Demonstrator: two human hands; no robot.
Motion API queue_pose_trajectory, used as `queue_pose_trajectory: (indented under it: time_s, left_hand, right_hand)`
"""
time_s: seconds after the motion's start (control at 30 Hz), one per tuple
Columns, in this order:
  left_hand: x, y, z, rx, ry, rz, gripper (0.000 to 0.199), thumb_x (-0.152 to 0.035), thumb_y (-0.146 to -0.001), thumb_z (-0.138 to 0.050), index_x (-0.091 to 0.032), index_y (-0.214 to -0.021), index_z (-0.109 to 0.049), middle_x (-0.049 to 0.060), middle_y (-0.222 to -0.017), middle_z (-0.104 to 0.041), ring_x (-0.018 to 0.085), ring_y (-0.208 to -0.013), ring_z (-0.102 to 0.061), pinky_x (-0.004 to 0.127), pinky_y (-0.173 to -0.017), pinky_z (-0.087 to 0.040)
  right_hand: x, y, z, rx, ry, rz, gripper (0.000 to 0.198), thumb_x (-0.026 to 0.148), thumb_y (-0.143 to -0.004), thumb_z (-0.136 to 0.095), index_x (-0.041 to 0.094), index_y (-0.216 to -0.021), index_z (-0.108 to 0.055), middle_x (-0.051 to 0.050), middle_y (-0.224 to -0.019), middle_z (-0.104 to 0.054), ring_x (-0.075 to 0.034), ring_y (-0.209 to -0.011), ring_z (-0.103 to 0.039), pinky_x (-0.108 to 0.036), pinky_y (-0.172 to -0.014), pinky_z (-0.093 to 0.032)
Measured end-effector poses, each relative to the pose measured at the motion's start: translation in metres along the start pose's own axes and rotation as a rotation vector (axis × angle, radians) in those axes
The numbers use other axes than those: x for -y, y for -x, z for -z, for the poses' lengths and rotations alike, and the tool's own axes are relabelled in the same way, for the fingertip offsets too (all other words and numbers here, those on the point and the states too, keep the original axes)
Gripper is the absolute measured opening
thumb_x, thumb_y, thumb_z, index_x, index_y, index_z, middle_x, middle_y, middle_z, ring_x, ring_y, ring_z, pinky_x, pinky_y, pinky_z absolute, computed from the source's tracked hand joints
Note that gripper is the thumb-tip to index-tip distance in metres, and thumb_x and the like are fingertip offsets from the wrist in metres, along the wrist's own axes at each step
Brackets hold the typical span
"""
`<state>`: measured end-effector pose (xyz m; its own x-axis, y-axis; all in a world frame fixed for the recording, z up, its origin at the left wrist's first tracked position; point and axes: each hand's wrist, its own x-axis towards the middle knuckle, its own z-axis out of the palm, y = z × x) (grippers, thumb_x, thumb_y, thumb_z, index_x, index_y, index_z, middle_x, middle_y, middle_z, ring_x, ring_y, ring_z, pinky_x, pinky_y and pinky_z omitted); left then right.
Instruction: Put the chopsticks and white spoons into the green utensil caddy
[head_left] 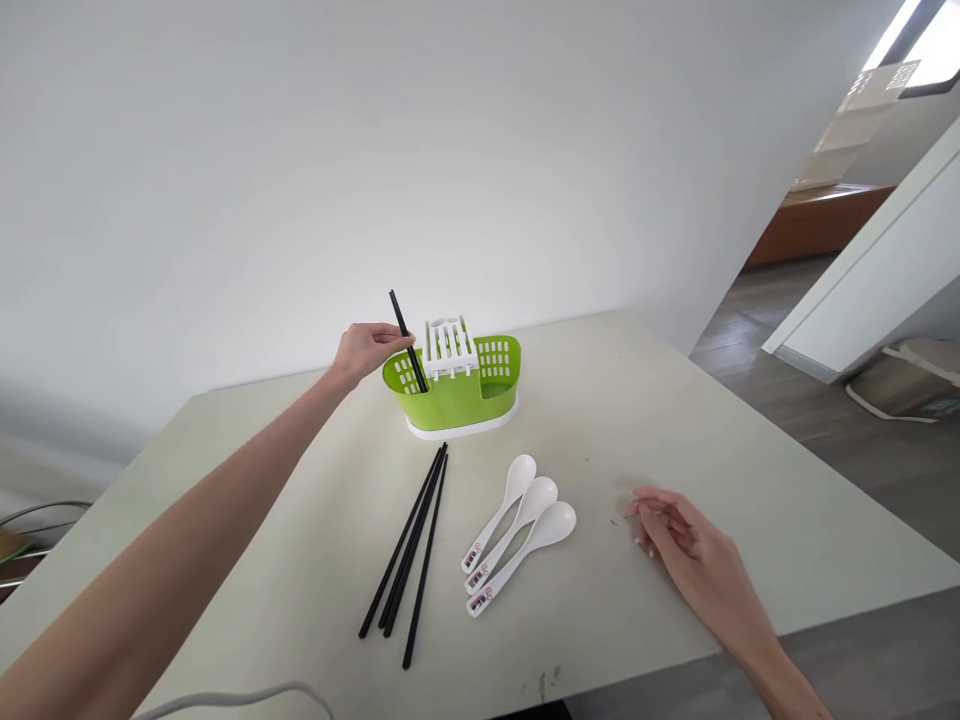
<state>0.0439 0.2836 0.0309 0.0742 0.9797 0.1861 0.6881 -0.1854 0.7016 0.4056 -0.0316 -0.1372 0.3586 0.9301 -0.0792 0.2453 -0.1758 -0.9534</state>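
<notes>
My left hand [371,347] pinches black chopsticks [401,318] between thumb and fingers. Their lower ends are inside the left compartment of a green cutlery basket [450,405], and they lean to the left. A white slotted rack [448,346] sits over the basket's middle, and the basket stands on a white base. In front of it, several black chopsticks [412,550] lie in a loose bundle on the table. Three white spoons [525,540] lie beside them, bowls pointing away from me. My right hand [679,540] rests at the right of the spoons, empty, its fingers loosely bent and slightly apart.
The pale table [600,620] stands against a white wall [487,150] just behind the basket. A grey cable [247,695] runs along the near left edge. Beyond the table's right edge are a wood-look floor [795,330] and a transparent bag-like item [900,380].
</notes>
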Motion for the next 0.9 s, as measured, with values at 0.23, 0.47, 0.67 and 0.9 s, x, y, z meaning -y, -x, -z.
queue_pose_trajectory:
  time_s: [0.23, 0.47, 0.67, 0.9]
  left_hand:
    - [0.006, 0.014, 0.014, -0.04, -0.099, -0.042, 0.061, -0.062, -0.069, -0.086, -0.023, -0.115, -0.079, 0.01, -0.113, -0.08, 0.025, -0.101, -0.072, 0.031, -0.08, -0.053]
    - [0.044, 0.116, 0.027, -0.034, -0.219, 0.007, 0.049, -0.067, -0.088, -0.062, -0.022, -0.102, -0.076, 0.007, -0.098, -0.079, 0.021, -0.081, -0.069, 0.031, -0.074, -0.054]
    - [0.069, 0.223, -0.007, 0.271, -0.214, -0.049, 0.049, -0.068, -0.093, -0.054, -0.023, -0.106, -0.069, 0.006, -0.09, -0.074, 0.022, -0.074, -0.067, 0.034, -0.07, -0.054]
    - [0.069, 0.265, -0.024, 0.24, -0.296, -0.076, 0.035, -0.059, -0.093, -0.061, -0.025, -0.099, -0.061, 0.005, -0.096, -0.069, 0.026, -0.087, -0.067, 0.036, -0.073, -0.05]
  right_hand:
    - [-0.002, -0.001, 0.001, -0.003, 0.013, 0.002, 0.053, 0.071, -0.095, -0.058, 0.023, -0.117, -0.067, -0.012, -0.109, -0.077, -0.021, -0.075, -0.068, -0.034, -0.069, -0.058]
    - [-0.003, 0.0, 0.003, -0.021, 0.042, 0.015, 0.053, 0.07, -0.095, -0.059, 0.023, -0.117, -0.068, -0.012, -0.107, -0.078, -0.02, -0.075, -0.068, -0.034, -0.07, -0.058]
    - [-0.006, 0.002, 0.003, -0.05, 0.091, 0.028, 0.049, 0.067, -0.094, -0.061, 0.023, -0.115, -0.068, -0.011, -0.107, -0.078, -0.02, -0.077, -0.067, -0.034, -0.073, -0.056]
    - [-0.001, 0.007, 0.003, -0.085, 0.135, 0.016, 0.047, 0.064, -0.094, -0.062, 0.022, -0.114, -0.069, -0.01, -0.108, -0.078, -0.02, -0.076, -0.065, -0.035, -0.074, -0.055]
